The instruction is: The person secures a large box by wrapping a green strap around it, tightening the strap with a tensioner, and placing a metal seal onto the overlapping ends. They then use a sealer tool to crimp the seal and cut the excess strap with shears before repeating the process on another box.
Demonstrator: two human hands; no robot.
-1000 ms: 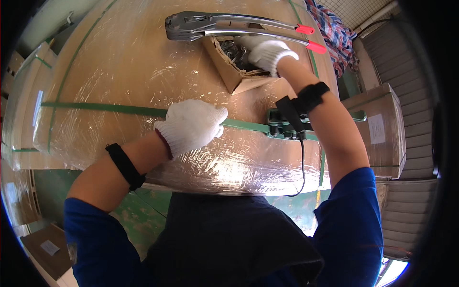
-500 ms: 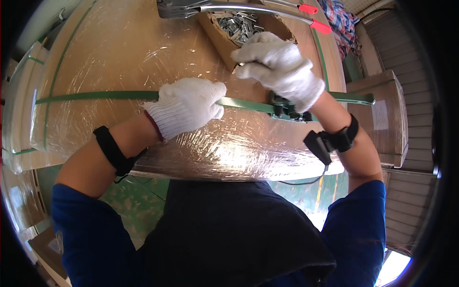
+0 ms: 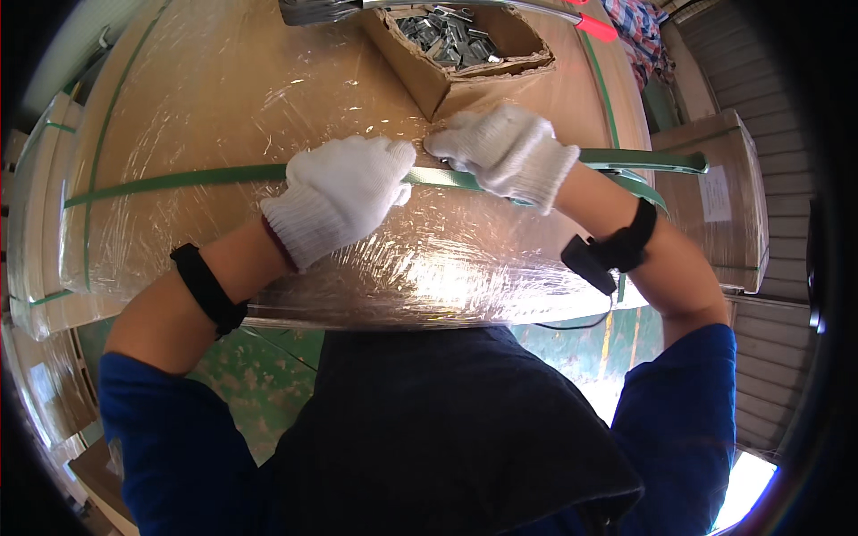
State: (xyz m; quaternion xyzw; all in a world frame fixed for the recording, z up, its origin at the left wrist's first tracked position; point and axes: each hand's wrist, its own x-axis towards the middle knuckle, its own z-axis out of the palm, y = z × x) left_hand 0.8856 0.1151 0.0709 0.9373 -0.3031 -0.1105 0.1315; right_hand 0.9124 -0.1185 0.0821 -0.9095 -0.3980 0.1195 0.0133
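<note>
We had both gloved hands on the green strap point(image 3: 223, 176) that ran across the top of the film-wrapped bundle point(image 3: 223, 98). Our left hand point(image 3: 344, 201) was closed over the strap, fingers curled down and pressing it flat against the film. Our right hand point(image 3: 505, 152) met it from the other side, its fingertips pinched at the strap just beside the left thumb, so the two grips were almost touching. Whether the right fingers had a small metal clip between them we could not tell; the gloves hid the spot.

Behind our hands stood an open cardboard box point(image 3: 465, 67) with metal strap clips point(image 3: 447, 36) in it, near but apart from the right hand. Farther back lay a long strapping tool with red handles point(image 3: 594, 27), untouched. To the right, the strap ran on past our wrist as a loose end point(image 3: 643, 161) reaching over the edge of the bundle.

We judged the step to be joining the two strap ends where the hands met, the tool work not yet begun. The next move would have called for keeping the overlapped strap flat and lined up under the left hand, and for freeing the right hand without letting the strap slip sideways on the smooth film.
</note>
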